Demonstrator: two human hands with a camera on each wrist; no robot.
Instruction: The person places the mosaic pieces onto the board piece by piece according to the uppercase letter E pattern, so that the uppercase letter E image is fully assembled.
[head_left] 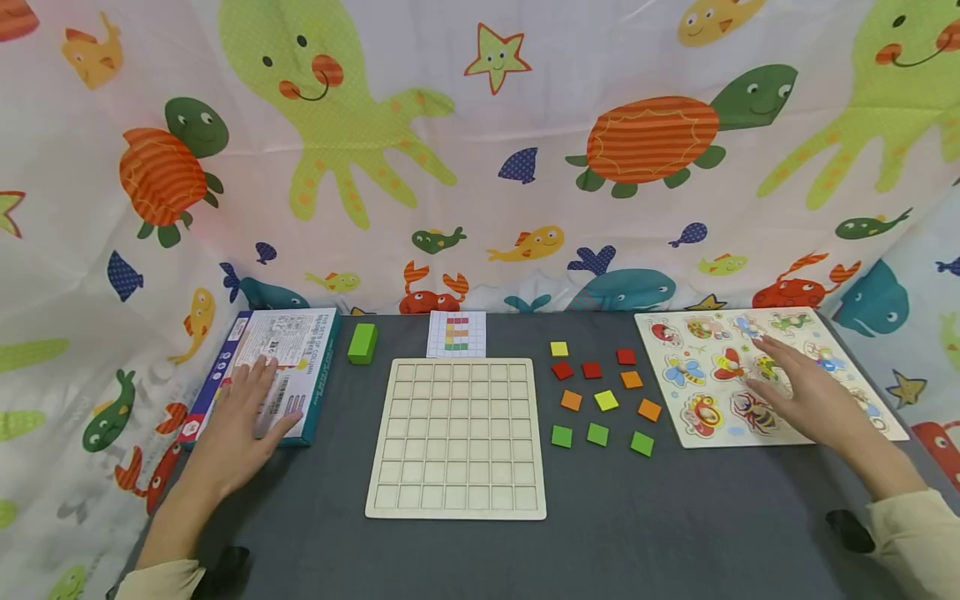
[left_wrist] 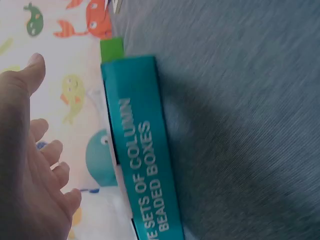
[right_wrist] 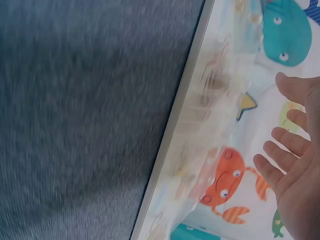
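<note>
My left hand (head_left: 238, 425) is over the box (head_left: 288, 350) at the left, its fingers relaxed and holding nothing. In the left wrist view the box's teal side (left_wrist: 140, 145) carries printed words about beaded boxes. At the right, my right hand (head_left: 813, 396) is above the insect puzzle board (head_left: 701, 321), fingers loosely extended. Between the hands lies a pale wooden grid board (head_left: 456, 509) with shallow square cells. Beside it are several loose square tiles, among them a red tile (head_left: 592, 370), a yellow tile (head_left: 606, 401), an orange tile (head_left: 632, 380) and a green tile (head_left: 597, 434).
A green block (head_left: 362, 344) stands near the box. Behind the grid board, a small pattern card (head_left: 457, 335) shows coloured squares. All of this is on a dark grey table (head_left: 457, 558), with a sea-animal curtain (head_left: 465, 125) hanging along the back and sides.
</note>
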